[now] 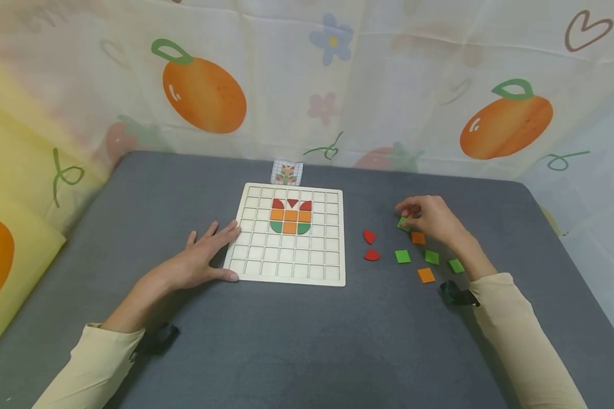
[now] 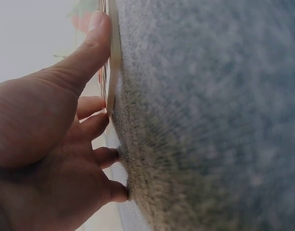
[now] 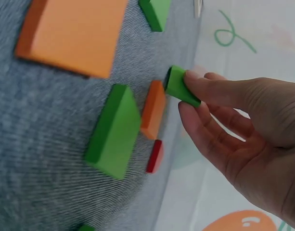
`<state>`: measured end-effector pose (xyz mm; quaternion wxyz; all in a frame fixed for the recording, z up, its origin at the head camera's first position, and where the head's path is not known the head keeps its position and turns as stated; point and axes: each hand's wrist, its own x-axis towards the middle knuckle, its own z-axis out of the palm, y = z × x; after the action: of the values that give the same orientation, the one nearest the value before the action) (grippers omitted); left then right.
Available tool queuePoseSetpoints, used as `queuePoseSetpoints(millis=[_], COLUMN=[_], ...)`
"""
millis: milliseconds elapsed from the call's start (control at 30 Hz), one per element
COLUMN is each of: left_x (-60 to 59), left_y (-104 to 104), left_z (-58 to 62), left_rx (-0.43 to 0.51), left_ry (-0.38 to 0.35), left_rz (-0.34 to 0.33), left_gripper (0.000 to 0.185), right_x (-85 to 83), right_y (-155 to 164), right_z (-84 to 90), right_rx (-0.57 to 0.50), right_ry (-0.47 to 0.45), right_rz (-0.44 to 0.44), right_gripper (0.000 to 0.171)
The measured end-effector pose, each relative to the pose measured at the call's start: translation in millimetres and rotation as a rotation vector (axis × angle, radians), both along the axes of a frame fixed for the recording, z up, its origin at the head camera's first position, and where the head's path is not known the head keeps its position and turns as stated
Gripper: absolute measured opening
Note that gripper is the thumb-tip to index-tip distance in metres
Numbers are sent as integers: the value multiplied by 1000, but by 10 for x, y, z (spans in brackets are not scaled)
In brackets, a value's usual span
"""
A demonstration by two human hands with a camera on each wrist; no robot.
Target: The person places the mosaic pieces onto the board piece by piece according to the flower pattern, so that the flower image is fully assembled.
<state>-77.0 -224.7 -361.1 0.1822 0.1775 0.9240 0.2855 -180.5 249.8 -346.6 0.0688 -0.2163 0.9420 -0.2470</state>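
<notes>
- Left hand [image 1: 207, 255] lies flat on the grey table [image 1: 158, 193], fingers straight and spread, thumb pressed along the near left edge of the grid board [image 1: 291, 267].
- Right hand [image 1: 432, 218] reaches over the loose tiles right of the board, wrist bent, fingertips pinching a green tile [image 3: 180, 86].
- An orange tile [image 1: 418, 238] lies just beside that hand.
</notes>
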Motion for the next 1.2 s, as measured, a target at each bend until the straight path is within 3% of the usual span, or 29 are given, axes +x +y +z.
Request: queuePoseSetpoints(millis=[467,1200], left_x=[8,-14], left_y=[10,17], left_z=[10,3], left_rx=[-3,-10], left_ry=[-7,-5], left_rz=[5,-6], left_gripper=[100,101], right_x=[17,7], right_y=[-258,-861], right_z=[63,113], right_rx=[-64,-165], right_ry=[37,-20], right_rz=[98,176], right_gripper=[29,30])
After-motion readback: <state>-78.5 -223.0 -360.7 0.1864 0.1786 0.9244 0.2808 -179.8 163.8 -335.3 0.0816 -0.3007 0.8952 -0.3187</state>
